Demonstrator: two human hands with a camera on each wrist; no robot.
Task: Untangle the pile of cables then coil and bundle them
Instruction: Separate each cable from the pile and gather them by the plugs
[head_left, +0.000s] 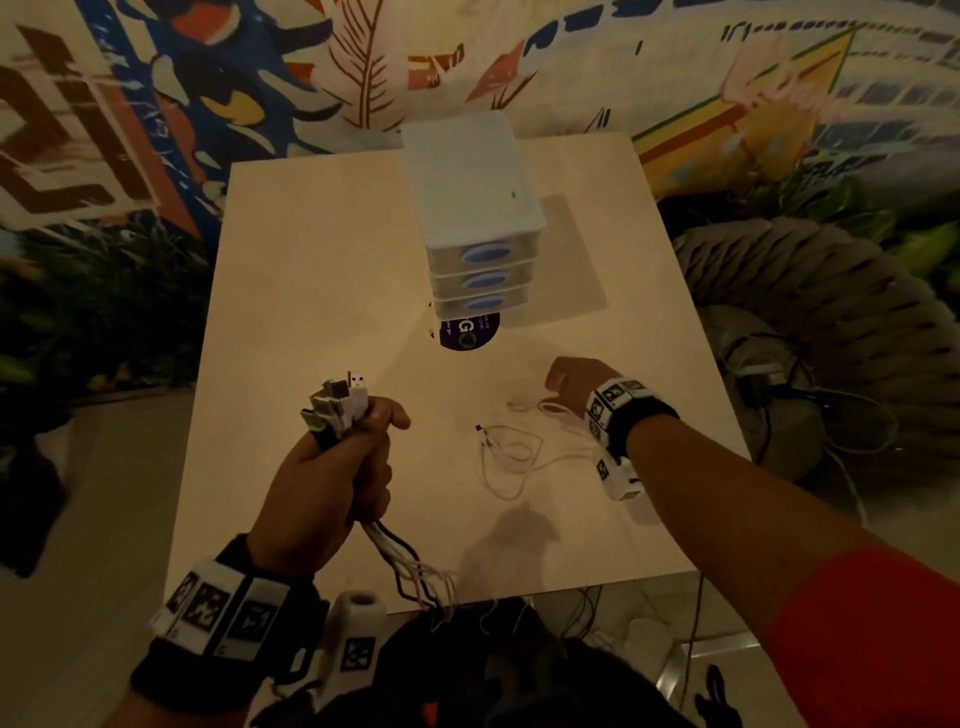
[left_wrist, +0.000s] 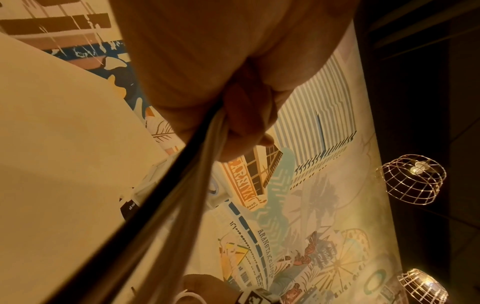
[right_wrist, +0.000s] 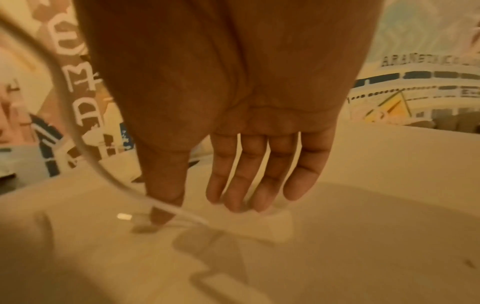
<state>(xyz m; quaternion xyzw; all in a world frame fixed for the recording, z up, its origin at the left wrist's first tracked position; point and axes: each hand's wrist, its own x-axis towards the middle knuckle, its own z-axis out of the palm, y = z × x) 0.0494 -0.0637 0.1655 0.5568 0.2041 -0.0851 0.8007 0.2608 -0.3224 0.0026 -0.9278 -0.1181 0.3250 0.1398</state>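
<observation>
My left hand (head_left: 332, 478) is curled tight round a bunch of cables (head_left: 340, 410), white ones and at least one black, with their plugs sticking up out of my fist toward 12 o'clock and the loose lengths trailing down past my wrist and over the near edge of the table (head_left: 322, 270) at 6 o'clock. From the left wrist view the same strands run taut out of my closed fingers (left_wrist: 241, 123). My right hand (head_left: 574, 382) is out at about 3 o'clock from the left, well apart from it, palm down with the fingers straight and relaxed; the fingertips (right_wrist: 239, 203) come down on a small white block (right_wrist: 275, 224) at one end of a thin white cable (head_left: 511, 452), and my thumb touches that cable just beside its metal-tipped plug. The rest of this cable lies in loose loops on the table between my two hands, nearer the right. At 12 o'clock, farther back on the table, stands a small white drawer unit (head_left: 475, 208) with three drawers, blue oval handles facing me, and a dark round sticker (head_left: 467, 330) lies at its foot
</observation>
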